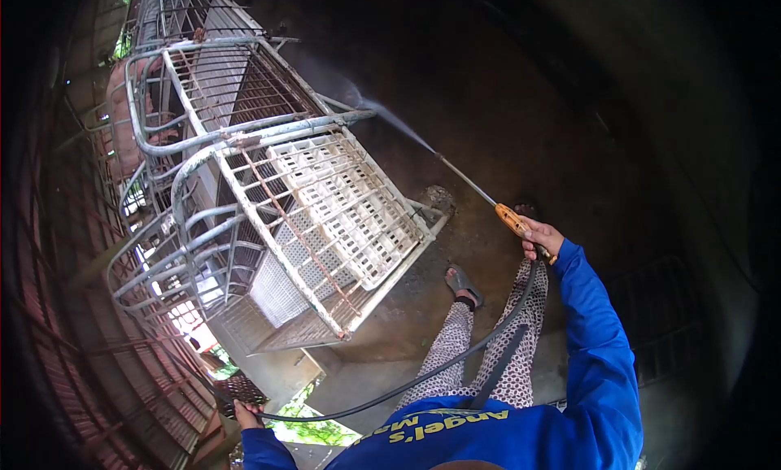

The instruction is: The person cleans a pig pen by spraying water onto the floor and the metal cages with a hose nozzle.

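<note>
My right hand (543, 237) is wrapped round the orange handle of a pressure washer wand (511, 219). Water sprays (396, 122) from the wand's tip toward the upper left, beside a metal-barred crate. A dark hose (439, 379) runs from the handle, curves across in front of my legs and reaches my left hand (247, 413), whose fingers are closed on it at the lower left. Part of the left hand's grip is hidden.
The barred crate (236, 157) holds a white slotted panel (346, 206). Bent metal rails (175, 258) stick out on its left, with a pink pig-like animal (122, 116) behind. A wet dark floor (521, 104) lies right. My sandalled foot (464, 285) stands near the crate's corner.
</note>
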`<state>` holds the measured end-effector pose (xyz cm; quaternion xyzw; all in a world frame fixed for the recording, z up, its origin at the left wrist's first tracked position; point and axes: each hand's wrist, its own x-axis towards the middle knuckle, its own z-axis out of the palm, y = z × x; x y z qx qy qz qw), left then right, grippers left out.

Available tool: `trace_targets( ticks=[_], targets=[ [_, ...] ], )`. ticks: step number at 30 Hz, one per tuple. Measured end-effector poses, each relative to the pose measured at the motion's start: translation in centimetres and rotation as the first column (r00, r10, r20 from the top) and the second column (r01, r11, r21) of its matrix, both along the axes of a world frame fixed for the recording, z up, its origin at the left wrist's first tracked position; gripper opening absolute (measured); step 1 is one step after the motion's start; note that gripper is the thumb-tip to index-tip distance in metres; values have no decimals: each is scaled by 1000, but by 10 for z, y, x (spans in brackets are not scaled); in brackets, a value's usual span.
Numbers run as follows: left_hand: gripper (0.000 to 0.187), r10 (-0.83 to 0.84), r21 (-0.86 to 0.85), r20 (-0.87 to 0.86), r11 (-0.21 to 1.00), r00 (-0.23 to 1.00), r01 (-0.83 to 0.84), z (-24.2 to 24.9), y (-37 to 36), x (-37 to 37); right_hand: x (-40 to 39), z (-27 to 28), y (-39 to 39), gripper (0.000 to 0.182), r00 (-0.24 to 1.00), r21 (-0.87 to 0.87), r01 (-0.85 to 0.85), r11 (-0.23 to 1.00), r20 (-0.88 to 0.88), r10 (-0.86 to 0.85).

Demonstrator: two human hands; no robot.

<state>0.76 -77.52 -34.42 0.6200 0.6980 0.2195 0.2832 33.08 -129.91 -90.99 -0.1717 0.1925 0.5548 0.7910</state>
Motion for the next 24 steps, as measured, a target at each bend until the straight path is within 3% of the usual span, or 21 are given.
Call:
trace_targets(
  ticks=[5,9,15,24],
  targets=[
    [27,47,6,-26,999,999,-47,-3,7,0,29,-16,20,53,999,6,2,1000,-34,-2],
    [31,68,26,-1,997,998,-68,-21,-3,25,64,-32,38,52,994,4,89,996,55,-90],
    [27,98,48,34,994,995,-99,-35,-5,30,135,-20,54,49,994,-27,-85,996,60,87],
    [27,43,-26,78,999,996,-41,-41,-15,49,219,-5,89,48,973,46,-69,997,222,58]
  ],
)
